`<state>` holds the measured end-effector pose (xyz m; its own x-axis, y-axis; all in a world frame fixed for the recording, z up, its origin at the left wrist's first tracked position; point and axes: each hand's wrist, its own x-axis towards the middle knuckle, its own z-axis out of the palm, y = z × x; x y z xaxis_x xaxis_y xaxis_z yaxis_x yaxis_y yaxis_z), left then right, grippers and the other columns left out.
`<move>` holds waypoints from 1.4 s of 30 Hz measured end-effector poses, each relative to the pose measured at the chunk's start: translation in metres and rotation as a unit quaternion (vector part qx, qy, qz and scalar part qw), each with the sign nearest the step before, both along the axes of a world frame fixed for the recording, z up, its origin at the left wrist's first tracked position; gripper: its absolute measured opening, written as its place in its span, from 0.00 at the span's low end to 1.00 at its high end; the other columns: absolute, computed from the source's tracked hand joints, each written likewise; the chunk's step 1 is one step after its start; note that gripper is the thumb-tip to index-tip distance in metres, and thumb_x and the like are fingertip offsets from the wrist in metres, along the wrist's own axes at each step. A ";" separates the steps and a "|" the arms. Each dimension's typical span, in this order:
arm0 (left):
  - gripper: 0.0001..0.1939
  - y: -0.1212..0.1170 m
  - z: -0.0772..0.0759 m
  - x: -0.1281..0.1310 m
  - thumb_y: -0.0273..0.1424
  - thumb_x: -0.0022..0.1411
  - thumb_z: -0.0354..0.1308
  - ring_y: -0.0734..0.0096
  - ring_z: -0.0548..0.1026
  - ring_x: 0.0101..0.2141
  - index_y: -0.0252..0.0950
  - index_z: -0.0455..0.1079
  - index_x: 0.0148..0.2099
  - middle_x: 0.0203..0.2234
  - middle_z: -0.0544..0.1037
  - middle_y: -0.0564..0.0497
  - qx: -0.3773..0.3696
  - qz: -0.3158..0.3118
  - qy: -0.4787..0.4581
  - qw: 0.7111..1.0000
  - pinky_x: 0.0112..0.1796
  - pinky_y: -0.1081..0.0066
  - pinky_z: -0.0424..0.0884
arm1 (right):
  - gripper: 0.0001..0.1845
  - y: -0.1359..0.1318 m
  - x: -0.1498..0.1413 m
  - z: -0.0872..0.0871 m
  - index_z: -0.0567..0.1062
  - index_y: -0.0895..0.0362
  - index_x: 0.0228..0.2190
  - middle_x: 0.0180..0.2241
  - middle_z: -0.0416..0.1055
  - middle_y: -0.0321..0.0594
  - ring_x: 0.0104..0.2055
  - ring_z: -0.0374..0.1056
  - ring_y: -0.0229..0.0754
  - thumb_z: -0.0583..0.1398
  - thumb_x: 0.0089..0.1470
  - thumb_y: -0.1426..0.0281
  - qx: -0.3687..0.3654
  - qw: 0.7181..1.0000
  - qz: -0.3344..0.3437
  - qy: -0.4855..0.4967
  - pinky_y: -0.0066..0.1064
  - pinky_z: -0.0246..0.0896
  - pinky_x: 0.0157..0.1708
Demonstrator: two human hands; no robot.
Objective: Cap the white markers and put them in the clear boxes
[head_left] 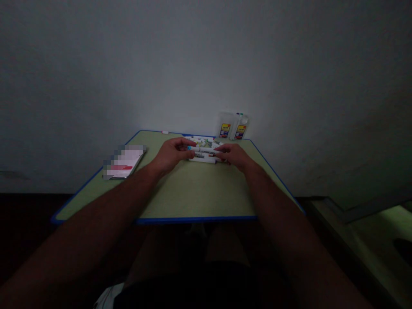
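A white marker [205, 149] with a light blue end lies level between my two hands, above the far middle of the table. The fingers of my left hand [173, 153] pinch its blue end. At its other end, my right hand [234, 155] is closed on it with thumb and fingertips. Just beyond and below are several more white markers [202, 160], lying in a loose pile that my hands partly hide.
The pale green table [193, 193] has a blue edge and stands against a grey wall. Two clear marker cases [240, 128] with yellow labels stand at the back right. A tablet-like flat object [133, 156] lies on the left. A small white piece [165, 132] rests at the back edge.
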<state>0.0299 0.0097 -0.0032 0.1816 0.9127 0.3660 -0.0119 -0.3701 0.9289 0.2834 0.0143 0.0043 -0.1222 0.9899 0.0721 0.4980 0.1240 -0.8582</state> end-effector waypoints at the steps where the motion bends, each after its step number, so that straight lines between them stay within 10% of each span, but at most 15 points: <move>1: 0.18 -0.001 0.001 0.001 0.26 0.41 0.73 0.78 0.67 0.23 0.33 0.80 0.39 0.20 0.70 0.56 0.000 -0.003 0.001 1.000 0.27 0.72 0.66 | 0.12 0.000 0.000 0.000 0.82 0.60 0.42 0.21 0.72 0.35 0.20 0.63 0.31 0.66 0.54 0.75 0.001 1.000 0.001 -0.004 0.23 0.54 0.18; 42: 0.10 0.001 0.000 -0.003 0.23 0.48 0.67 0.73 0.73 0.23 0.34 0.77 0.37 0.23 0.78 0.51 -0.048 0.060 0.035 0.996 0.29 0.69 0.73 | 0.13 -0.001 0.002 0.001 0.82 0.60 0.38 0.18 0.68 0.32 0.18 0.58 0.31 0.68 0.47 0.71 0.048 0.997 0.018 0.057 0.24 0.54 0.20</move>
